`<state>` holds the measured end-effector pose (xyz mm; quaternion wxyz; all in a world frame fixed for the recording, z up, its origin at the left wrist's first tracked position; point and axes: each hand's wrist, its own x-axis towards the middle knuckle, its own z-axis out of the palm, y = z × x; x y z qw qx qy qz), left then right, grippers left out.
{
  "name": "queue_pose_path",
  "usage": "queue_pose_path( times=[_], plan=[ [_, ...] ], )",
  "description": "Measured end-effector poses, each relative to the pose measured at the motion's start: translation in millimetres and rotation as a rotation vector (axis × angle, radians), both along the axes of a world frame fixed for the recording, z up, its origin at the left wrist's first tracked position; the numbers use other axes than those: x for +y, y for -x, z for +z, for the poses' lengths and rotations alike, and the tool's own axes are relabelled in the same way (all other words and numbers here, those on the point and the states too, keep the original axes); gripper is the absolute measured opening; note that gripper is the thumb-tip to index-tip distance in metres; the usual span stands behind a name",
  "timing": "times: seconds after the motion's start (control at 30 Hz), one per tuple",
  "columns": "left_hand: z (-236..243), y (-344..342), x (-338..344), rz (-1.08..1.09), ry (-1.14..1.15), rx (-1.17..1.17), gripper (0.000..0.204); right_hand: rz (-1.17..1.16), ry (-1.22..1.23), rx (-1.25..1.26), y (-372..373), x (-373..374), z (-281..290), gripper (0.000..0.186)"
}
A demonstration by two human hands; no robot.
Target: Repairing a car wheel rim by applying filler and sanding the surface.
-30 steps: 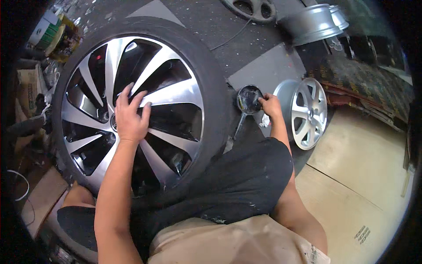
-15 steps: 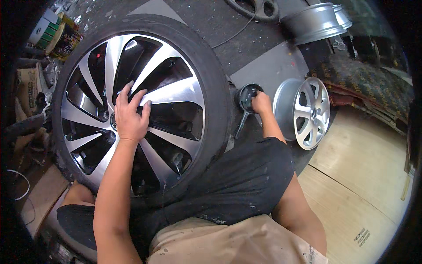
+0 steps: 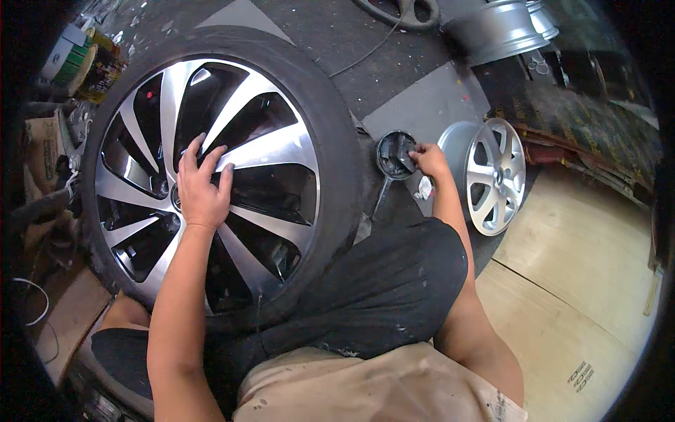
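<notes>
A large tyred wheel (image 3: 337, 197) with silver-and-black spokes lies face up in front of me. My left hand (image 3: 200, 183) rests on its hub and spokes with fingers spread. Right of the tyre, my right hand (image 3: 430, 162) pinches a dark block (image 3: 406, 150), perhaps a pad, inside a round black pot (image 3: 384, 164) with a long handle. A crumpled white scrap (image 3: 425, 187) lies below that hand.
A silver rim (image 3: 478, 207) stands right of the pot. More rims (image 3: 492, 32) and a dark ring-shaped part (image 3: 422, 14) are at the top. Cans (image 3: 95, 74) and cardboard (image 3: 42, 151) crowd the left. Pale boards (image 3: 562, 274) lie lower right.
My right hand has moved about the pot, reaching deeper at half a second ago, now back at its right side with the dark block showing. My left hand stays on the wheel.
</notes>
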<state>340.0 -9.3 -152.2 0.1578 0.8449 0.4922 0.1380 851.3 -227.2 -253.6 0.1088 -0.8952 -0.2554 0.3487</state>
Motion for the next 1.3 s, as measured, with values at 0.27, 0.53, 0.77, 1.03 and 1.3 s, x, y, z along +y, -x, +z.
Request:
queue_pose_path(
  times=[0.27,0.53,0.77,1.03,1.3],
  plan=[
    [0,-9,-1,-0.004,0.029,-0.036,0.035,-0.179,-0.213,0.087,-15,-29,-5,0.036],
    [-8,1,1,-0.001,-0.032,-0.071,0.036,0.150,-0.062,-0.295,52,14,30,0.042],
    [-3,-4,0,-0.022,-0.013,-0.037,0.037,0.286,0.185,-0.205,75,34,-2,0.050],
    [-3,-4,0,-0.022,-0.007,-0.030,0.036,0.128,0.057,-0.090,27,17,-7,0.049],
    [-5,-12,1,-0.020,0.014,-0.048,0.035,-0.206,-0.063,0.230,-1,-5,24,0.049]
  ],
)
